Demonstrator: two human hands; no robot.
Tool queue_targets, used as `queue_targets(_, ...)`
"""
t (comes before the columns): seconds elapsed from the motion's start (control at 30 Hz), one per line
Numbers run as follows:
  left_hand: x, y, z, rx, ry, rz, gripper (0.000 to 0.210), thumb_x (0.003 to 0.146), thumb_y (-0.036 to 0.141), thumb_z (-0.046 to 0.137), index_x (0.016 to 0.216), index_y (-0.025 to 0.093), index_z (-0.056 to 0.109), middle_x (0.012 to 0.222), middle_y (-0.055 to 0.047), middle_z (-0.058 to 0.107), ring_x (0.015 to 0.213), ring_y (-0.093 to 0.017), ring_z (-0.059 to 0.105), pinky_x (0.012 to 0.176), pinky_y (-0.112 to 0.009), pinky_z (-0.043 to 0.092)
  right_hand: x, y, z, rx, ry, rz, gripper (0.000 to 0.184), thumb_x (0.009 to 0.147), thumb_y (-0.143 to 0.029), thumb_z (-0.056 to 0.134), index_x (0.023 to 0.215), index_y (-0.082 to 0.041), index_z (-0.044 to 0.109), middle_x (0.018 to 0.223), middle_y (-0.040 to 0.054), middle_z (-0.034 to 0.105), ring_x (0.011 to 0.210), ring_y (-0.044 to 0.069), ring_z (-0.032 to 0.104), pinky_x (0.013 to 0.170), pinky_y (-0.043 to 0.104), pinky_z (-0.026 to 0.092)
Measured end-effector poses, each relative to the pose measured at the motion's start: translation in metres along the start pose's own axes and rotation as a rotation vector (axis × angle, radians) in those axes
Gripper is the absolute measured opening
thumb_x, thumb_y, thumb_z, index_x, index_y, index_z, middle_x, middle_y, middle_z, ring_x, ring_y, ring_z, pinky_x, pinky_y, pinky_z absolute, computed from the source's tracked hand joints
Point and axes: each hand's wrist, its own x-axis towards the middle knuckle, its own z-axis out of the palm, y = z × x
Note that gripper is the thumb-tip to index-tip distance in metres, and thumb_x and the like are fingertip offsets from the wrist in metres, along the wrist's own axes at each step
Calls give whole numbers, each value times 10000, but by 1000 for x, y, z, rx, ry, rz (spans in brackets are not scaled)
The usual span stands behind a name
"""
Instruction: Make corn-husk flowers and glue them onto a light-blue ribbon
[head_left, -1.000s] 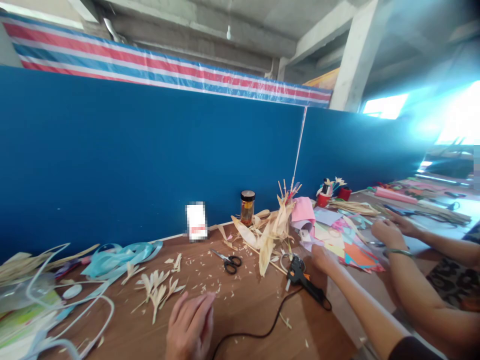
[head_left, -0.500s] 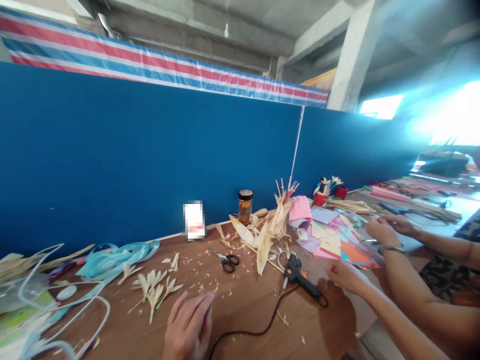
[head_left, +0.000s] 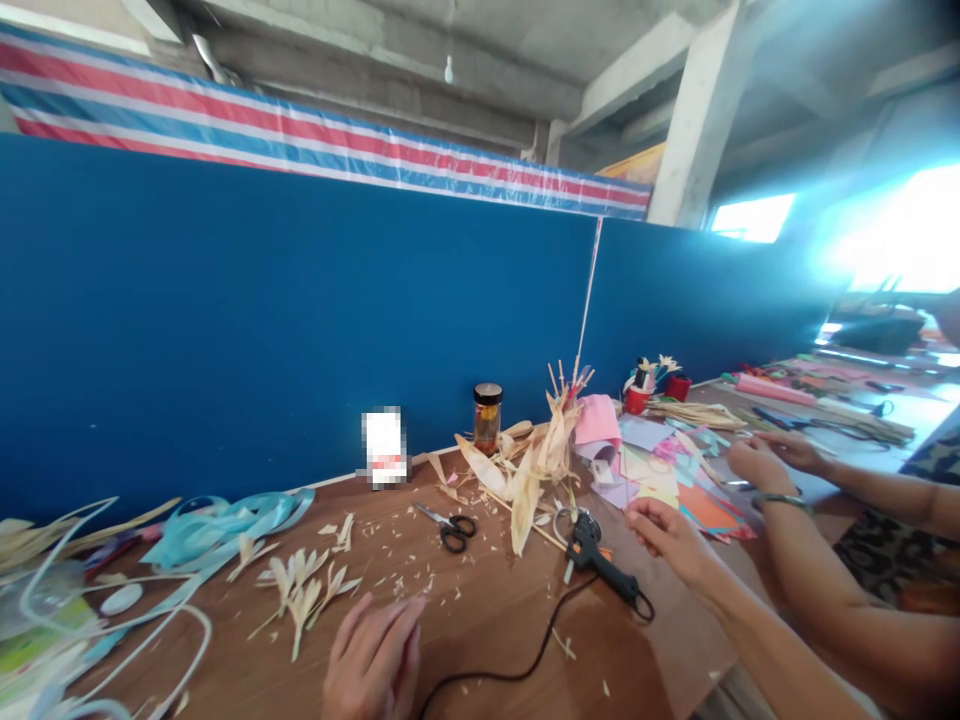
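My left hand [head_left: 373, 660] is low over the table's near side, its fingers loosely bent and slightly apart, nothing visible in them. Dried husk flowers [head_left: 304, 590] lie to its left, and black-handled scissors [head_left: 454, 530] farther off. My right hand [head_left: 664, 535] is raised above the table on the right, thumb and fingers pinched together. A faint thin line shows at the fingertips, too fine to name. Just left of that hand rests a black glue gun [head_left: 596, 560], its cord running toward me. Beyond it is a bunch of dried corn husks [head_left: 551, 440].
A lidded jar [head_left: 487, 418] stands by the blue partition [head_left: 300, 320]. Coloured paper sheets [head_left: 652, 470] spread on the right, close to a co-worker's hands [head_left: 757, 465] and forearms. Blue ribbon [head_left: 225, 525] and white tubing [head_left: 202, 640] lie left. Husk scraps litter the tabletop [head_left: 510, 610].
My right hand has risen and moved left, nearer the glue gun. My left hand stays almost in place. The view has shifted slightly.
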Motion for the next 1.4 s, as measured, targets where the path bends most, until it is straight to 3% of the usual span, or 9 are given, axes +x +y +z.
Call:
queue_targets(0.33, 1, 1, 0, 3, 17, -9, 301, 722, 47, 561, 994, 172, 598, 858, -63, 682, 775, -174, 621, 907, -425, 384, 1, -6, 9, -41, -40, -50, 231, 732, -410, 503, 710, -181, 487, 511, -62, 426, 458, 88, 399, 422, 191, 307)
queue_targets(0.5, -1, -1, 0, 4, 6, -7, 308, 724, 47, 555, 1004, 168, 598, 877, -68, 681, 794, -177, 622, 914, -422, 379, 2, -6, 9, -69, -38, -70, 221, 732, -406, 497, 709, -187, 483, 535, -49, 447, 481, 103, 446, 420, 193, 330)
queue_targets(0.73, -2, 2, -2, -16, -11, -47, 309, 727, 60, 555, 1005, 185, 604, 889, -61, 675, 807, -178, 619, 929, -429, 375, 18, 28, 0, -487, 28, -142, 182, 735, -319, 406, 691, -177, 512, 589, 4, 565, 549, 136, 525, 504, 223, 374)
queue_targets(0.87, 0, 4, -3, -32, -15, -66, 301, 729, 62, 559, 998, 189, 606, 885, -56, 671, 796, -169, 615, 926, -426, 380, 25, 51, -10, -628, 55, -90, 145, 674, -262, 447, 575, -178, 511, 484, 0, 541, 491, 145, 494, 478, 230, 306)
queue_targets(1.0, 3, 8, -4, -54, -15, -105, 292, 740, 56, 545, 992, 192, 603, 881, -51, 669, 802, -162, 611, 921, -426, 388, 22, 59, -11, -743, 40, -45, 176, 700, -263, 453, 576, -174, 540, 492, 17, 573, 504, 159, 521, 469, 228, 275)
queue_targets(1.4, 1, 11, -7, -50, -75, -126, 298, 748, 44, 526, 998, 190, 595, 895, -54, 661, 821, -166, 607, 925, -431, 388, 15, 37, -1, -1016, 4, 147, 214, 809, -228, 390, 756, -176, 590, 725, 104, 661, 683, 226, 619, 497, 246, 286)
